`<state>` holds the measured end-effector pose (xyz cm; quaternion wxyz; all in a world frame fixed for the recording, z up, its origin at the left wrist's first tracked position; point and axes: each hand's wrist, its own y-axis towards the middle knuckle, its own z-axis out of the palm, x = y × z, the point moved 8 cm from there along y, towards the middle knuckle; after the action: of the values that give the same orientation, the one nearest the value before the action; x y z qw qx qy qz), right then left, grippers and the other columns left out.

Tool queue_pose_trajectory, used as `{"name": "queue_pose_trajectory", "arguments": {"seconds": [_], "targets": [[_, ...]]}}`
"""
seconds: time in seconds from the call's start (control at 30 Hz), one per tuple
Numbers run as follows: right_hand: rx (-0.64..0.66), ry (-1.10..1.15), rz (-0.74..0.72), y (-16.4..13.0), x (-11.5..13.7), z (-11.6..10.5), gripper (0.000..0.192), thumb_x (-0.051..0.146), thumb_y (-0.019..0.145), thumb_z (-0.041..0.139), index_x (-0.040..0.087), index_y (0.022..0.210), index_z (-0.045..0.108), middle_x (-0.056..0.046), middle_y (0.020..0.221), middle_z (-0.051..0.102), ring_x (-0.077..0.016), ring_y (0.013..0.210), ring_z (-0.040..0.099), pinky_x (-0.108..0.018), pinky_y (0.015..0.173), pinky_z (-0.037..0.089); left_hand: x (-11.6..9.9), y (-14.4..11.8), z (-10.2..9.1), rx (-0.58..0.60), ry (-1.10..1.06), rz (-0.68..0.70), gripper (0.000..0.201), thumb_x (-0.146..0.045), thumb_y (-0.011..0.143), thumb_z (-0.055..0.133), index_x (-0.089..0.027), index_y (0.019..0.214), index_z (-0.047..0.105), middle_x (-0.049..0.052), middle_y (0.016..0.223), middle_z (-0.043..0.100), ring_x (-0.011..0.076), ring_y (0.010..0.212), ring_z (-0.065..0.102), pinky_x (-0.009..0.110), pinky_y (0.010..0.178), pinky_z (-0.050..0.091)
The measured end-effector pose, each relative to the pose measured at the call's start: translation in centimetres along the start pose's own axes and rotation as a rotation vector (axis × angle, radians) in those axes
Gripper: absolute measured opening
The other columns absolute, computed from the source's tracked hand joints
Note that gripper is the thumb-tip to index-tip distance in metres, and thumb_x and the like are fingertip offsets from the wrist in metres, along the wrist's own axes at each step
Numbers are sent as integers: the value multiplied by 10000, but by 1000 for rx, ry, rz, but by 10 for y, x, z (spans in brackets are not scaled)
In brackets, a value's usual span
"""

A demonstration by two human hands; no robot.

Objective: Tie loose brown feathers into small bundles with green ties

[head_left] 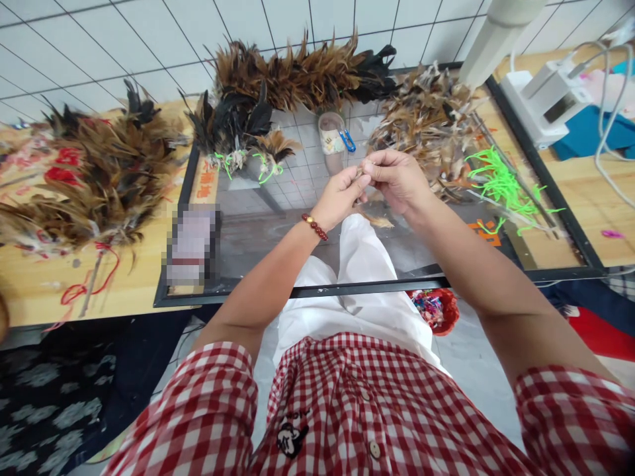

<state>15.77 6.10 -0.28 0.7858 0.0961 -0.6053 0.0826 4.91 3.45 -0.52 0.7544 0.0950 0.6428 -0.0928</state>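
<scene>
Bench (40, 291) of pale wood runs across the view beyond both hands, and on it, directly under and ahead of them, lies a black-framed glass panel (347, 285). Four heaps of feathers ring the hands: a broad brown heap (94, 178) far to the left, a long brown-and-black heap (302, 73) straight ahead against the tiled wall, a darker heap (231, 125) ahead and left, and a loose mottled pile (426, 119) just beyond the right hand. Two small bundles in the darker heap already carry green ties (223, 162), so some bunching looks finished, while the loose pile suggests plenty remains. A tangle of bright green ties (501, 185) lies to the right of the hands, too many to count. One small plastic jar (332, 135) with blue clips sits just ahead of them.

The left hand (340, 198), with a red bead bracelet (314, 227) at the wrist, and the right hand (397, 178) meet fingertip to fingertip, both pinched on a small tuft of brown feathers (361, 173) held above the glass; one feather tip (378, 221) hangs below them.
</scene>
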Motion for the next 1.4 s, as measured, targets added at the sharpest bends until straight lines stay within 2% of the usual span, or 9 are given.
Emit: {"name": "queue_pose_trajectory", "arguments": {"seconds": [0.13, 0.23, 0.33, 0.5, 0.63, 0.77, 0.97, 1.07, 1.4], "targets": [[25, -157, -28, 1, 10, -6, 298, 467, 802, 885, 222, 854, 723, 5, 766, 687, -143, 697, 651, -306, 665, 580, -1, 4, -13, -102, 16, 37, 317, -310, 955, 737, -178, 692, 618, -50, 569, 540, 76, 582, 579, 226, 669, 475], [19, -540, -163, 1, 31, -19, 272, 471, 808, 867, 238, 918, 780, -34, 888, 742, -200, 851, 692, -361, 799, 584, -6, 5, -28, -243, -38, 32, 331, -328, 989, 692, -187, 701, 611, -62, 540, 493, 69, 552, 559, 210, 633, 460], [136, -994, -214, 1, 35, -23, 155, 389, 789, 853, 241, 815, 812, -58, 899, 768, -257, 945, 703, -400, 894, 549, -8, 4, -39, -366, -98, 15, 288, -365, 1016, 650, -197, 782, 641, -69, 540, 480, 66, 548, 561, 194, 616, 463], [257, -1293, -167, 1, 16, -25, 144, 351, 785, 805, 230, 854, 841, -52, 876, 781, -241, 861, 702, -353, 790, 496, 2, 5, -43, -420, -181, -35, 292, -385, 1019, 641, -204, 790, 629, -67, 548, 477, 66, 546, 566, 185, 603, 467], [299, -1324, -98, 0, 5, -23, 47, 246, 718, 836, 225, 740, 801, -32, 740, 727, -197, 725, 642, -326, 690, 429, 7, 6, -41, -398, -211, -57, 351, -349, 1025, 627, -199, 712, 573, -55, 556, 490, 69, 551, 570, 191, 611, 472], [219, -1252, -52, 0, 9, -22, 144, 164, 713, 815, 214, 632, 707, -20, 640, 647, -189, 689, 588, -325, 681, 414, 7, 3, -37, -379, -218, -69, 360, -366, 993, 680, -203, 700, 548, -60, 560, 488, 66, 536, 559, 194, 590, 465], [40, -556, -111, -4, 30, -8, 218, 254, 854, 744, 208, 684, 616, 20, 639, 569, -126, 639, 505, -288, 660, 427, 11, 0, -30, -375, -260, -78, 312, -391, 973, 704, -199, 753, 595, -43, 628, 594, 67, 598, 618, 193, 634, 512], [6, -375, -131, -9, 32, 3, 252, 311, 848, 774, 210, 691, 605, 24, 638, 554, -120, 641, 510, -285, 674, 453, 15, 0, -25, -338, -269, -70, 279, -416, 946, 739, -194, 805, 648, -33, 678, 647, 77, 610, 636, 220, 656, 531], [-74, -636, -267, -20, 36, 11, 298, 411, 825, 811, 228, 680, 627, -26, 730, 641, -179, 765, 576, -326, 721, 491, 24, -1, -15, -329, -318, -50, 261, -440, 943, 746, -187, 893, 711, -29, 685, 677, 94, 699, 687, 203, 677, 539]]}}
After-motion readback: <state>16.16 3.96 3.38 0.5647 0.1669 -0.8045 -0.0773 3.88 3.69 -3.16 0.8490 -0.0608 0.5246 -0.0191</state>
